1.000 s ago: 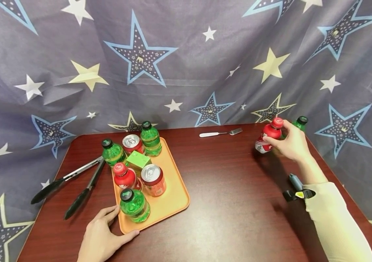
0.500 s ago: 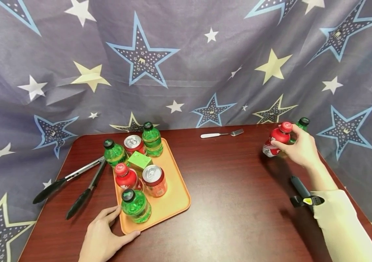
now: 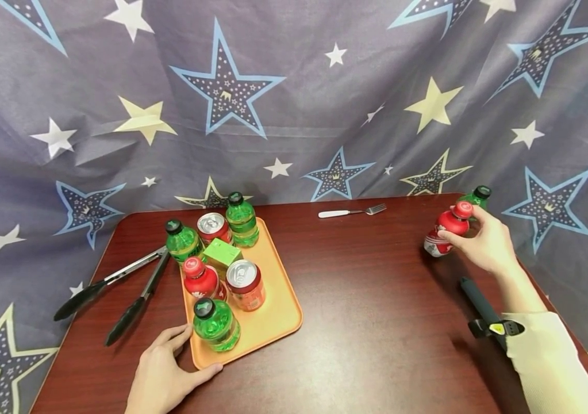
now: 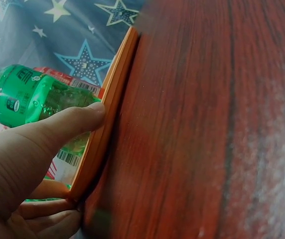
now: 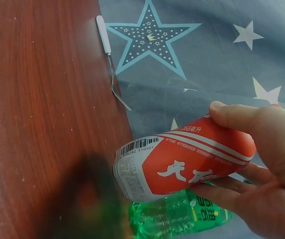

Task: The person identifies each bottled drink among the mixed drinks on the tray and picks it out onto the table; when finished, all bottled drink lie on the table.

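Observation:
At the right of the table my right hand (image 3: pixel 485 241) grips a red plastic drink bottle (image 3: pixel 449 226) by its upper part, thumb on one side and fingers on the other. The bottle leans a little; whether its base touches the table I cannot tell. Just behind it stands a green bottle (image 5: pixel 177 214), partly hidden by the hand in the head view. My left hand (image 3: pixel 164 365) holds the near left corner of the orange tray (image 3: pixel 280 313), thumb on the front rim and fingers at the left side. Nearest that hand on the tray is a green bottle (image 4: pixel 28 97).
Also on the tray are a red bottle (image 3: pixel 202 280), two more green bottles, two cans and a green box (image 3: pixel 221 253). Spread tongs (image 3: pixel 128 287) lie left of it. A fork (image 3: pixel 350 211) lies near the back edge, and a dark stick-like object (image 3: pixel 480 299) beneath the right forearm.
My right hand has drawn the red bottle to the right and toward me, uncovering less of the table beside the green bottle. The left hand and tray have stayed in place.

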Tool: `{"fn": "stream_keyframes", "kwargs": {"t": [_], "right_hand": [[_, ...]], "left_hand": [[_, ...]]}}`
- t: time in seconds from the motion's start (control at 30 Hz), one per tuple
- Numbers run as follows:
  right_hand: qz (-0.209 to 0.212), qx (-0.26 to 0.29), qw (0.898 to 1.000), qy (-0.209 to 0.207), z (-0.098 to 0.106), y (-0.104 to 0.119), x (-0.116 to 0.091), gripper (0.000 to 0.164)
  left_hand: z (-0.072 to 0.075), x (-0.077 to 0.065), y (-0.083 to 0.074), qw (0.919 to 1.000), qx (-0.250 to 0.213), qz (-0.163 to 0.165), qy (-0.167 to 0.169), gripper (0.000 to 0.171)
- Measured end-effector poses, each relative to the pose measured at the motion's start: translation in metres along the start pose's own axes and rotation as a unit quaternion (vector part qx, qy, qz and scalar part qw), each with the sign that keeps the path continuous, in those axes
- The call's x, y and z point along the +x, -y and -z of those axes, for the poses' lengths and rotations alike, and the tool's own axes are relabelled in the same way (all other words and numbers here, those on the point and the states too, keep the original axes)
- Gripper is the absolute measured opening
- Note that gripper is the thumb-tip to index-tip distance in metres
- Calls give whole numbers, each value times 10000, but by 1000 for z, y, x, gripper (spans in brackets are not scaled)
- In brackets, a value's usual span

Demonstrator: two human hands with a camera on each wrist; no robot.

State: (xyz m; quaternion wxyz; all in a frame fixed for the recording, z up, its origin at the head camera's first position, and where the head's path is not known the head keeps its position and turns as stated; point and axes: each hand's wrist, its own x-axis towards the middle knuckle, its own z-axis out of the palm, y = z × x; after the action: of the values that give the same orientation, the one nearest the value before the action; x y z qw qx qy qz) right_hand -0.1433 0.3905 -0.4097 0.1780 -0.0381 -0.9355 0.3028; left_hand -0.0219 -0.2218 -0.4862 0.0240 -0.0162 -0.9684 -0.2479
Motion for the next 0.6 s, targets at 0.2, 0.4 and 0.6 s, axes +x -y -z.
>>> {"fn": "stream_keyframes", "kwargs": {"t": [0.2,0.4,0.6], "right_hand": [[-22,-26,10000,16,4,-6,-6,58],[-284,-246,9993,-72,16,-17,-14,56],[-362,-116,9993,-36,15,-22,-16,52]], "left_hand": [[0,1,0,9999,-76,112,29,113],[-2,4,-2,9996,-201,-84,-178,107],[0,-1,1,9993,-209,-111,-305,105]]}}
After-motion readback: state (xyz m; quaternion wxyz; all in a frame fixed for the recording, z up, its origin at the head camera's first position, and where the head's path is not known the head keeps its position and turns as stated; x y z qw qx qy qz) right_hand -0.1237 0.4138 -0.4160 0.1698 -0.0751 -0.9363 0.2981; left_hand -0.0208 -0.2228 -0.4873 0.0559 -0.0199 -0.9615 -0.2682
